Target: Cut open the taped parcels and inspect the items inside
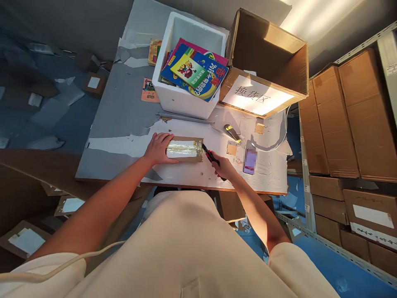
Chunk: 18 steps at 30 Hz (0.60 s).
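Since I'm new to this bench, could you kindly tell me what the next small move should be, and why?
Probably draw the cutter along the right end of the small cardboard box: the right hand holds its tip at that end, where shiny tape shows, while the left hand braces the opposite end, away from the blade.

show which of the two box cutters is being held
The slim red-and-black box cutter, gripped in the right hand. The yellow-and-black box cutter lies loose on the grey-and-white table.
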Available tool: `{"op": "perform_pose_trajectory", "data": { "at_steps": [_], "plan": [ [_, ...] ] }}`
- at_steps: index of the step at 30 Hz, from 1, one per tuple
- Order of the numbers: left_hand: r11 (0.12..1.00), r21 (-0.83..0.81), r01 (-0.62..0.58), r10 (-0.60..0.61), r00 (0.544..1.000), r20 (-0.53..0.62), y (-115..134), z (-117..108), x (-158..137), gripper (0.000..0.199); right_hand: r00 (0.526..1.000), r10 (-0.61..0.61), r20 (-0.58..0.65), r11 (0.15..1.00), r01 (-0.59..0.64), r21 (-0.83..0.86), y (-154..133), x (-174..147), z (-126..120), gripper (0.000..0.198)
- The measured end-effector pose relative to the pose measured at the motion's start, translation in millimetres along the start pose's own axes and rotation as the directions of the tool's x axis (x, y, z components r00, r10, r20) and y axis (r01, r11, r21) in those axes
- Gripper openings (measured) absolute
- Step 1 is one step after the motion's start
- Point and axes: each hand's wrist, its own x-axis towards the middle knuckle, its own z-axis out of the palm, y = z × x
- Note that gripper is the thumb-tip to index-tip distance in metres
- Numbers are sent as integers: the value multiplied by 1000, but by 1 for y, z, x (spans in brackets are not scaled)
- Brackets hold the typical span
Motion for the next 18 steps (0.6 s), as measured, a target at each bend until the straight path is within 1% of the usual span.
{"op": "perform_pose_trajectory", "data": {
  "at_steps": [2, 5, 7, 9, 12, 14, 16, 18],
  "plan": [
    [1000, 14, 4, -4, 1000, -13, 0, 1, 0, 114, 999, -30, -20, 990, 26, -138, -4, -3, 1, 61],
    [999, 32, 0, 1, 1000, -20, -1, 2, -1, 115, 997, -74, -37, 945, 58, -323, -9, -10, 8, 60],
    [999, 34, -9, 10, 1000, -12, -1, 2, -1, 115, 996, -79, -31, 922, 61, -382, -11, -14, 13, 59],
    [999, 35, -10, 10, 1000, -6, -1, 2, -1, 115, 996, -81, -27, 912, 63, -404, -9, -18, 20, 59],
    [999, 40, 2, -1, 1000, -15, -1, 1, -1, 116, 992, -127, -10, 909, 113, -402, 2, -27, 31, 58],
    [999, 43, -3, 4, 1000, -23, -1, 1, -2, 115, 987, -155, -40, 920, 129, -371, 14, -36, 37, 56],
    [999, 51, -9, 11, 1000, -30, 1, 0, -2, 114, 979, -160, -127, 950, 118, -289, 26, -44, 40, 55],
    [998, 64, 2, 0, 999, -45, 6, 0, -2, 112, 963, -133, -235, 987, 107, -117, 36, -50, 43, 57]
  ]
}}
